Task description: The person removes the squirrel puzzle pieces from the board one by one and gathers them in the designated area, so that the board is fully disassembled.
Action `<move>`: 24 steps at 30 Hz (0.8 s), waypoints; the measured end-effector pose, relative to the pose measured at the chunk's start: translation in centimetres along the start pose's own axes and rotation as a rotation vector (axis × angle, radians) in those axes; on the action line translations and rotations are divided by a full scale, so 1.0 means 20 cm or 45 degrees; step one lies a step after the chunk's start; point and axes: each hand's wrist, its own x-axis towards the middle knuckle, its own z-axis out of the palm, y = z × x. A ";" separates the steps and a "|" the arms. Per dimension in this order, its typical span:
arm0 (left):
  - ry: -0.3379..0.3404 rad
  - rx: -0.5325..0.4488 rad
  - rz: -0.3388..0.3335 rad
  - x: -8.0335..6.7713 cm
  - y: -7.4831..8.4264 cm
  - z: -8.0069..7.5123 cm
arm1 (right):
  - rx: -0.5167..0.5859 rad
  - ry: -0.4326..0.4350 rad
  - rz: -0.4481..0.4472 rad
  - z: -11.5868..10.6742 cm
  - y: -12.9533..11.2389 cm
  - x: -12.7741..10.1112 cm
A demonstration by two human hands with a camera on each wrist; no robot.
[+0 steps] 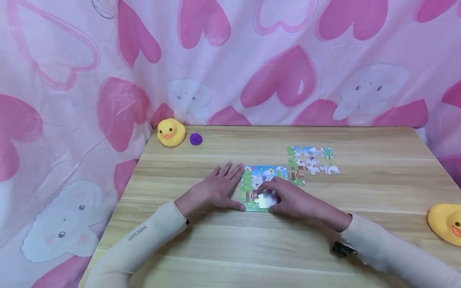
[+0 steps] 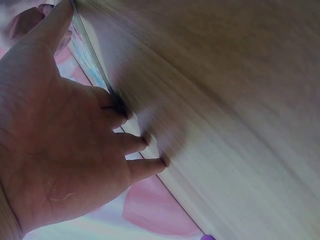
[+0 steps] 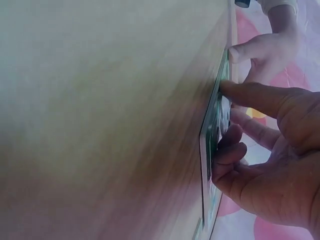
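Note:
A picture puzzle board [image 1: 248, 176] with trees and a white cartoon animal lies on the wooden table. My left hand [image 1: 219, 191] rests at its left side, fingers spread and straight, thumb at the lower left corner. Over the board's lower right part, my right hand [image 1: 289, 199] has bent fingers, with thumb and index at a pale puzzle piece [image 1: 265, 200]. The right wrist view shows the thumb [image 3: 250, 95] at the board's edge and other fingers curled against it; the hand partly hides the piece. Beyond the board, several loose puzzle pieces [image 1: 311, 163] lie grouped.
A yellow rubber duck [image 1: 172, 133] and a small purple duck [image 1: 196, 139] sit at the table's far left corner. Another yellow duck [image 1: 446, 224] is at the right edge, partly cut off. A pink heart-patterned curtain [image 1: 223, 64] hangs behind the table [image 1: 230, 248].

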 end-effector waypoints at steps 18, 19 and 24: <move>0.017 -0.003 0.011 0.01 0.01 0.01 | -0.009 0.068 -0.041 -0.02 0.02 -0.01; 0.020 -0.001 0.014 0.01 0.01 0.01 | -0.011 0.084 -0.037 -0.02 0.03 -0.02; 0.032 0.012 0.000 0.00 0.00 0.02 | -0.042 0.154 -0.024 -0.07 0.08 -0.08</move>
